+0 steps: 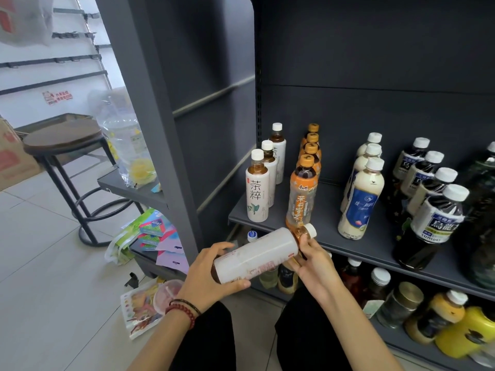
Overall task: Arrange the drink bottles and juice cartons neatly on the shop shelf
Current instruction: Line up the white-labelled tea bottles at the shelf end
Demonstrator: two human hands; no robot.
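- Head view: dark grey metal shop shelf [329, 226] carrying upright bottle rows; pale tiled floor [40, 236] to the left, with a round dark stool [63, 140].
- White-labelled brown tea bottle with white cap [257, 254]: held tilted, near horizontal, in front of the shelf edge.
- Left hand [206, 277]: fingers wrapped around the bottle base.
- Right hand [312, 259]: fingers closed on its neck.

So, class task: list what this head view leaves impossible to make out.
- Held bottle: its front label faces away, and the small print is too blurred to read.
- Lower-shelf bottles: partly hidden behind the hands, left and right.
- Dark bottle: cut off by the right edge.
- Red wall sticker: too small.
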